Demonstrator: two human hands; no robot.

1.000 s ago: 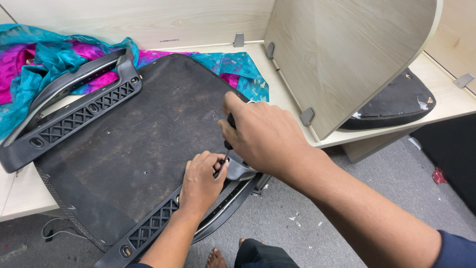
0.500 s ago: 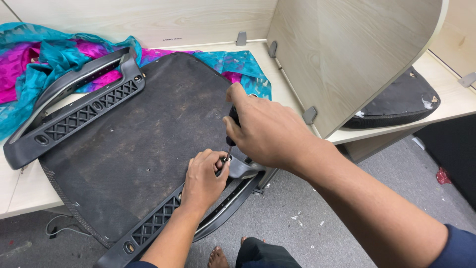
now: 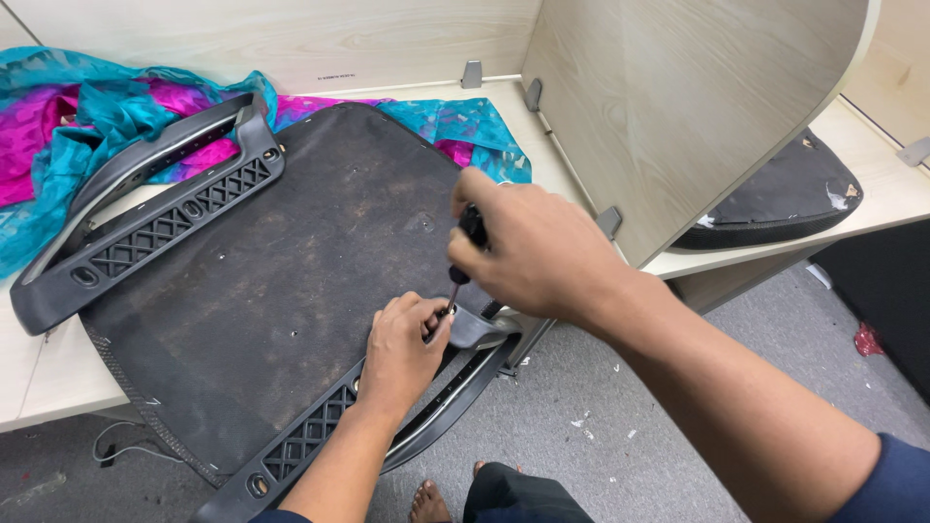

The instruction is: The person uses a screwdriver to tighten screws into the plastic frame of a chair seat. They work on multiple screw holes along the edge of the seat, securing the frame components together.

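- I am wrapping my right hand (image 3: 528, 252) around the screwdriver (image 3: 463, 254) — tip down at the armrest (image 3: 320, 431).
- My left hand (image 3: 402, 353) is pinching near the tip, steadying it on the upturned chair seat (image 3: 281, 271).

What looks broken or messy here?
The second black seat pad, on the desk behind the divider, has torn white patches at its edge. The upturned chair seat under the screwdriver looks dusty and stained. White scraps litter the floor.
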